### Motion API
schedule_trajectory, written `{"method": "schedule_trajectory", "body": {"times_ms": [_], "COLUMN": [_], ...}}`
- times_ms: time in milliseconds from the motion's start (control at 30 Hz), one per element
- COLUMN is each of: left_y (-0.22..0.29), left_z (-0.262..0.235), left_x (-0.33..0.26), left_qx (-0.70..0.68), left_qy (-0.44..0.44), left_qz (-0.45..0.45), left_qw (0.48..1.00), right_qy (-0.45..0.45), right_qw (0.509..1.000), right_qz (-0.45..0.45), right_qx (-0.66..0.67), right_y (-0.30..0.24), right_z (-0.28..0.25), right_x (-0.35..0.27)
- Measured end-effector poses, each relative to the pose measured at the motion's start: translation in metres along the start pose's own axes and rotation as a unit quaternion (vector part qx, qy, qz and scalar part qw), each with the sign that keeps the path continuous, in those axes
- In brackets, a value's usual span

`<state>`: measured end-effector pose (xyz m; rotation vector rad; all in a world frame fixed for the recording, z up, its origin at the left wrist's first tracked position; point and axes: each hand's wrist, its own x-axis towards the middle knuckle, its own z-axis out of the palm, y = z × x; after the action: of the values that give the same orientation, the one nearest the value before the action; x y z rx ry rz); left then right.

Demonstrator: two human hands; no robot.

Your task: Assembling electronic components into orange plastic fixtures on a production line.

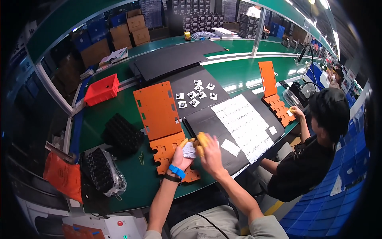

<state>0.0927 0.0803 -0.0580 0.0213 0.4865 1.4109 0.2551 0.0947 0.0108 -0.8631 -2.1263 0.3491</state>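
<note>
On the head cam my left hand (183, 160)'s got hold of a white card (189, 151) above the orange tray (169, 143), with my right hand (211, 154) close beside it, too blurry to tell if it's gripping, and white sheets (244, 126) lying off to the right.

The tabletop is brightly lit, and long white tube lights (336, 38) shine at the top right. They leave shiny white streaks on the green tabletop (223, 73). The white printed sheets (242, 123) are so bright that their small marks look fuzzy. The right hand (210, 153) is smeary — its fingers blur the most. A black ring goes around the whole view, and near it straight things look bent — the metal post (55, 88) leans over. The cardboard boxes (137, 28) at the back look dim.
</note>
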Motion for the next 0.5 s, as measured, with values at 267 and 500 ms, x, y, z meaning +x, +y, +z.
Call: {"method": "schedule_trajectory", "body": {"times_ms": [267, 500], "left_y": [0.006, -0.011], "left_z": [0.003, 0.033], "left_x": [-0.012, -0.016], "left_qx": [0.019, -0.011], "left_qy": [-0.038, -0.055], "left_qz": [0.058, -0.091], "left_qw": [0.997, 0.994], "right_qy": [-0.096, -0.014], "right_qw": [0.993, 0.993], "right_qz": [-0.03, -0.02], "right_qx": [-0.065, 0.113], "right_y": [0.043, 0.009], "right_z": [-0.006, -0.01], "right_x": [-0.041, -0.018]}}
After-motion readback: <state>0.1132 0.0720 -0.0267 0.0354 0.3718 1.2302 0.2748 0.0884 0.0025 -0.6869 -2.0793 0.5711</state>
